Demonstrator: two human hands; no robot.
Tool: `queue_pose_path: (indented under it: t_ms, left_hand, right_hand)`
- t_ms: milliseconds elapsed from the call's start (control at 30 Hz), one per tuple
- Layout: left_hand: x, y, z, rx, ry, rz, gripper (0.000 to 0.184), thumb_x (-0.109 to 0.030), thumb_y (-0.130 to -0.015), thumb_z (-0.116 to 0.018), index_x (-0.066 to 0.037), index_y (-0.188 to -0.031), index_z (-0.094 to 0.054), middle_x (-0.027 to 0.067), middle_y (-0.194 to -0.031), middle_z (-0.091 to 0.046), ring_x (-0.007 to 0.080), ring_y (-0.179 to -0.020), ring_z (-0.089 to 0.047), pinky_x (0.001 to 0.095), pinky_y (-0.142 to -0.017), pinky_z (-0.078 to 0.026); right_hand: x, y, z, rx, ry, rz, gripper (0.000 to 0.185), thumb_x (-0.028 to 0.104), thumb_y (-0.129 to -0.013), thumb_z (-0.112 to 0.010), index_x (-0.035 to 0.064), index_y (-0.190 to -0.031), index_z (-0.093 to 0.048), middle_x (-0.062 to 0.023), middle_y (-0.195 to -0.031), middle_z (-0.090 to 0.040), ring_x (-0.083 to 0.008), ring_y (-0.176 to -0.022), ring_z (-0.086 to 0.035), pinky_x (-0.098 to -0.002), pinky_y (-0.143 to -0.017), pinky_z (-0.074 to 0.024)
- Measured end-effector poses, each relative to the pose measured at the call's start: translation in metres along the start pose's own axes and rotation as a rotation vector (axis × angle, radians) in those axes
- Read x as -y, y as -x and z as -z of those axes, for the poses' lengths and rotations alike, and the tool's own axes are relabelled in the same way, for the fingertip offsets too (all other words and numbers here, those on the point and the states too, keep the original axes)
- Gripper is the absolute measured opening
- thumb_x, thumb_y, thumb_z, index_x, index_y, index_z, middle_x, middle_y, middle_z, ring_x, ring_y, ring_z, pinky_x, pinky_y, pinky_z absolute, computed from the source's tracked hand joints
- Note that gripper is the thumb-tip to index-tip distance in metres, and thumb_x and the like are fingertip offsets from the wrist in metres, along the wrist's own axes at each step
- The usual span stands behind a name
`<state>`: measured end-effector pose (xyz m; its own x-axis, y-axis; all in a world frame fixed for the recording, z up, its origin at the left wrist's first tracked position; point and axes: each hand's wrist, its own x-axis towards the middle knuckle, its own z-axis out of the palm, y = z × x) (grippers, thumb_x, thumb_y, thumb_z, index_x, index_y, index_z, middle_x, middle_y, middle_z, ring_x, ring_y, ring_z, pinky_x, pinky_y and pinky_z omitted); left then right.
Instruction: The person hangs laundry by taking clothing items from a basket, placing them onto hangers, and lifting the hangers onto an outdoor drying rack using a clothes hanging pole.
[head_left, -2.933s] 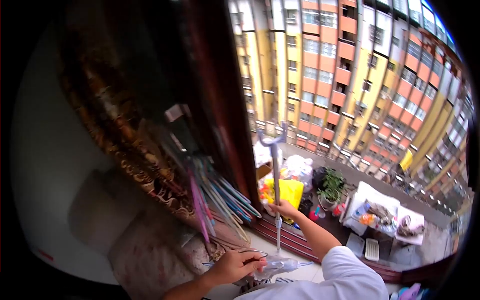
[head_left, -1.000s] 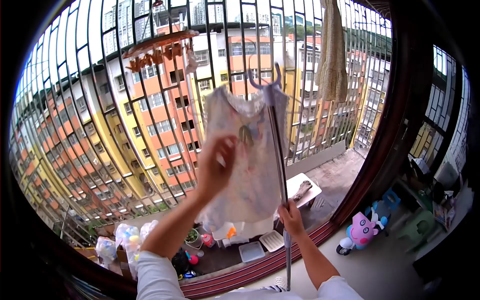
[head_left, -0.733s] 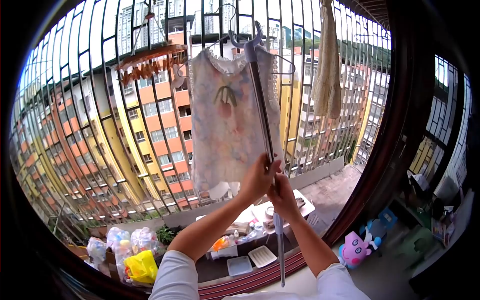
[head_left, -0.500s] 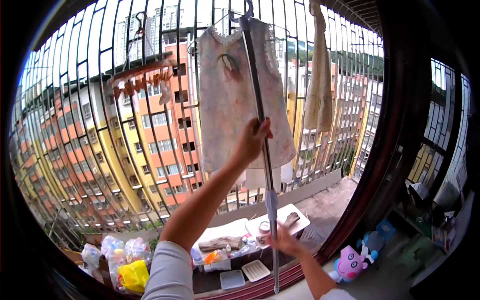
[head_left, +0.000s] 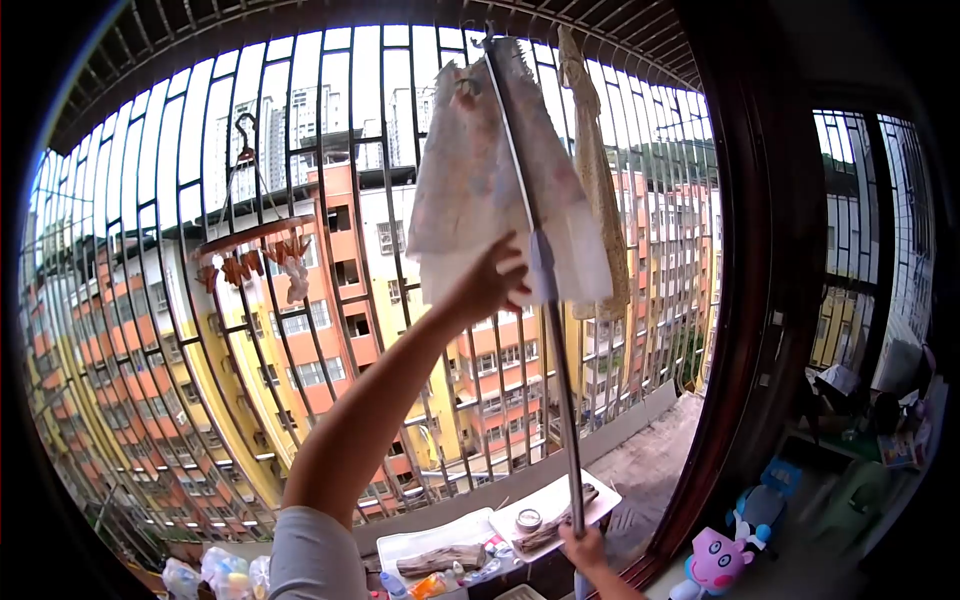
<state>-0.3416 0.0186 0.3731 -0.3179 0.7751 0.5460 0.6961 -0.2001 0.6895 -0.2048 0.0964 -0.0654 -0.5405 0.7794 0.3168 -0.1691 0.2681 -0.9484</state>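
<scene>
My right hand (head_left: 585,548) is wrapped round the lower part of a metal clothes pole (head_left: 566,400), which rises almost upright with a slight lean to the left. My left hand (head_left: 490,280) is raised beside the pole's pale joint sleeve (head_left: 543,262), fingers spread and apart from it. At the pole's top hangs a pale floral sleeveless dress (head_left: 465,170), high under the ceiling bars. The pole passes in front of the dress. How the pole's tip meets the hanger is too small to make out.
A beige knitted garment (head_left: 590,180) hangs just right of the dress. A round clip hanger (head_left: 255,235) hangs to the left before the window bars (head_left: 190,300). Below are white trays (head_left: 610,492) with driftwood, plastic bags (head_left: 225,572) and a pink pig toy (head_left: 718,562).
The pole and dress have risen toward the ceiling. My left hand has let go of the pole; my right hand has moved lower and now grips it. The view has tilted up.
</scene>
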Motion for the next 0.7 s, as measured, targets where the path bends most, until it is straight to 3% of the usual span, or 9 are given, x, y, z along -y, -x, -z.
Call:
queue_pose_path:
  t_ms: [67, 100, 200, 300, 367, 400, 533, 600, 700]
  left_hand:
    - [0.009, 0.033, -0.006, 0.144, -0.111, 0.018, 0.062, -0.008, -0.085, -0.047, -0.006, -0.134, -0.009, 0.0211, -0.130, -0.030, 0.0246, -0.093, -0.057, 0.0297, -0.066, -0.054]
    - [0.000, 0.057, -0.011, 0.189, -0.187, 0.065, 0.062, -0.007, -0.085, -0.047, -0.007, -0.134, -0.009, 0.0201, -0.131, -0.030, 0.0238, -0.093, -0.057, 0.0295, -0.066, -0.054]
    - [0.009, 0.112, -0.009, 0.372, -0.393, 0.100, 0.059, -0.014, -0.088, -0.042, -0.011, -0.135, -0.008, 0.0164, -0.131, -0.032, 0.0237, -0.093, -0.057, 0.0338, -0.072, -0.053]
    - [0.010, 0.162, 0.006, 0.445, -0.427, 0.167, 0.055, -0.017, -0.089, -0.039, -0.009, -0.135, -0.009, 0.0163, -0.130, -0.033, 0.0236, -0.095, -0.056, 0.0342, -0.076, -0.051]
    - [0.018, 0.189, 0.020, 0.410, -0.462, 0.240, 0.055, -0.017, -0.089, -0.041, -0.009, -0.134, -0.011, 0.0162, -0.127, -0.038, 0.0240, -0.093, -0.057, 0.0356, -0.077, -0.049]
    - [0.018, 0.202, 0.028, 0.377, -0.433, 0.298, 0.056, -0.018, -0.088, -0.043, -0.010, -0.134, -0.013, 0.0159, -0.125, -0.041, 0.0250, -0.092, -0.056, 0.0377, -0.079, -0.046]
    - [0.025, 0.244, 0.054, 0.303, -0.519, 0.319, 0.056, -0.018, -0.087, -0.044, -0.011, -0.134, -0.014, 0.0141, -0.126, -0.041, 0.0244, -0.090, -0.057, 0.0364, -0.078, -0.046]
    - [0.015, 0.257, 0.061, 0.216, -0.499, 0.531, 0.054, -0.016, -0.087, -0.044, -0.010, -0.134, -0.017, 0.0123, -0.127, -0.041, 0.0232, -0.090, -0.057, 0.0364, -0.078, -0.047]
    - [0.020, 0.278, 0.070, 0.133, -0.442, 0.567, 0.052, -0.012, -0.087, -0.043, -0.008, -0.133, -0.019, 0.0141, -0.127, -0.040, 0.0228, -0.091, -0.058, 0.0349, -0.076, -0.048]
  right_hand:
    - [-0.014, -0.072, 0.000, -0.072, 0.092, 0.084, 0.023, 0.021, -0.074, -0.060, 0.0030, -0.062, -0.052, -0.0023, -0.051, -0.050, -0.0113, -0.046, -0.046, -0.0290, -0.044, -0.0377]
    - [0.055, -0.082, 0.007, -0.145, 0.118, 0.154, 0.022, 0.022, -0.074, -0.061, 0.0038, -0.065, -0.051, -0.0015, -0.053, -0.049, -0.0109, -0.048, -0.045, -0.0286, -0.046, -0.0381]
    - [0.110, -0.164, 0.010, -0.220, 0.096, 0.421, 0.019, 0.020, -0.076, -0.059, 0.0038, -0.071, -0.050, -0.0010, -0.053, -0.047, -0.0102, -0.047, -0.046, -0.0265, -0.044, -0.0367]
    - [0.154, -0.244, 0.007, -0.217, 0.068, 0.453, 0.018, 0.021, -0.078, -0.056, 0.0048, -0.075, -0.050, 0.0007, -0.052, -0.046, -0.0089, -0.041, -0.046, -0.0244, -0.036, -0.0343]
    - [0.187, -0.282, 0.003, -0.208, 0.000, 0.476, 0.017, 0.020, -0.078, -0.056, 0.0047, -0.075, -0.050, -0.0005, -0.052, -0.046, -0.0097, -0.038, -0.045, -0.0254, -0.033, -0.0340]
    - [0.218, -0.279, 0.004, -0.085, -0.146, 0.355, 0.017, 0.020, -0.078, -0.057, 0.0048, -0.076, -0.050, -0.0011, -0.050, -0.046, -0.0100, -0.035, -0.043, -0.0255, -0.030, -0.0322]
    - [0.279, -0.307, -0.002, -0.049, -0.196, 0.367, 0.018, 0.019, -0.080, -0.055, 0.0034, -0.079, -0.046, 0.0003, -0.050, -0.040, -0.0091, -0.033, -0.038, -0.0252, -0.028, -0.0300]
    - [0.293, -0.322, -0.007, -0.042, -0.206, 0.385, 0.017, 0.017, -0.079, -0.055, 0.0040, -0.079, -0.044, 0.0002, -0.051, -0.040, -0.0088, -0.033, -0.037, -0.0252, -0.028, -0.0292]
    - [0.305, -0.333, -0.008, 0.015, -0.232, 0.359, 0.016, 0.015, -0.079, -0.054, 0.0055, -0.077, -0.042, 0.0009, -0.050, -0.038, -0.0085, -0.033, -0.036, -0.0251, -0.028, -0.0283]
